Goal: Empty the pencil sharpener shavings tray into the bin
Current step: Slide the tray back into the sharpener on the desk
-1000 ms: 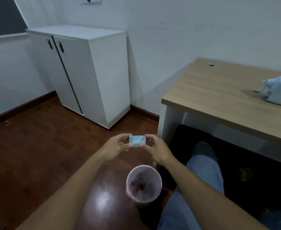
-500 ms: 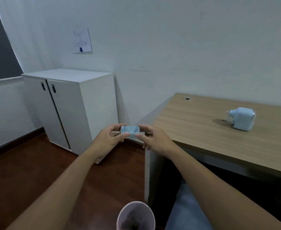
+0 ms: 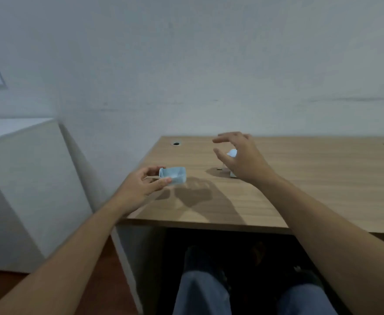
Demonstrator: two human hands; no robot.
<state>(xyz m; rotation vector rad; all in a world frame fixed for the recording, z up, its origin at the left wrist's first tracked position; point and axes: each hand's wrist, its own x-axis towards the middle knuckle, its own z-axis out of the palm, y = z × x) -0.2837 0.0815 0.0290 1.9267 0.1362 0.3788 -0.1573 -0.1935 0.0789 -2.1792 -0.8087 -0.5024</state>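
My left hand (image 3: 141, 187) grips the small light-blue shavings tray (image 3: 174, 175) by its left end, holding it just above the wooden desk (image 3: 300, 189) near the desk's left side. My right hand (image 3: 241, 159) hovers open, fingers spread, directly in front of the light-blue pencil sharpener (image 3: 231, 153), which stands on the desk and is mostly hidden behind the hand. The bin is out of view.
A white cabinet (image 3: 27, 178) stands to the left of the desk against the wall. Two cable holes (image 3: 176, 143) sit at the desk's back edge. My legs in jeans (image 3: 202, 292) are under the desk.
The view swung up from the bin to the desk. My right hand let go of the tray and moved right to the sharpener. My left hand carried the tray over the desk.
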